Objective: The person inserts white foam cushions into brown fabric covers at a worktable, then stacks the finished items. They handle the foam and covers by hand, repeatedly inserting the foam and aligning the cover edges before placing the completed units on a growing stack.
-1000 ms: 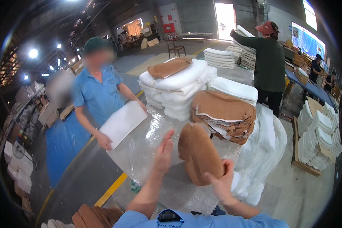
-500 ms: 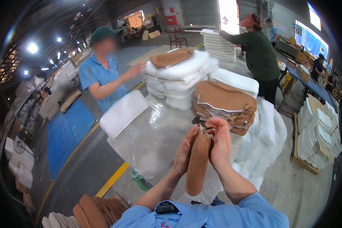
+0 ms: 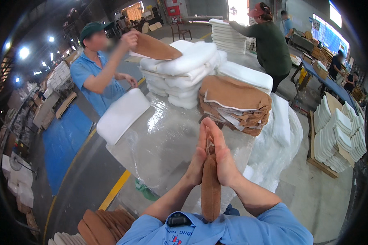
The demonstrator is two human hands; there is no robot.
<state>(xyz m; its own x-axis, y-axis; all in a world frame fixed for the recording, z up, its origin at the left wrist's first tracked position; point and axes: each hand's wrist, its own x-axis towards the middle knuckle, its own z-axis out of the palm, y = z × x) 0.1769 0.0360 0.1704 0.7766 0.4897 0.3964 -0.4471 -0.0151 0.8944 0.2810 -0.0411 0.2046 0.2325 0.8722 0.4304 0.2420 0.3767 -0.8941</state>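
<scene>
A brown fabric-covered cushion [image 3: 211, 192] stands edge-on to me, close to my body. My left hand [image 3: 197, 163] presses flat along one face of it, and my right hand [image 3: 224, 161] along the other. Beyond it the fingertips come together, hiding the cushion's far end. Just past my fingers lies a pile of brown fabric covers [image 3: 233, 96] with pale edges. Beside that pile rests a white foam pad [image 3: 245, 75]. Another single white pad [image 3: 124, 114] lies at the left edge of the plastic-wrapped table [image 3: 159, 151].
Across the table a person in blue [image 3: 96, 77] lifts a brown cover [image 3: 155, 45] over a stack of white pads [image 3: 180, 73]. Someone in dark green [image 3: 272, 49] handles a farther white stack [image 3: 229, 36]. Brown cushions [image 3: 106, 224] stand at lower left; a pallet [image 3: 323, 165] holds pads at right.
My hands have drawn together and flattened against the cushion, which now stands more upright. The person in blue has picked up the brown cover from the white stack.
</scene>
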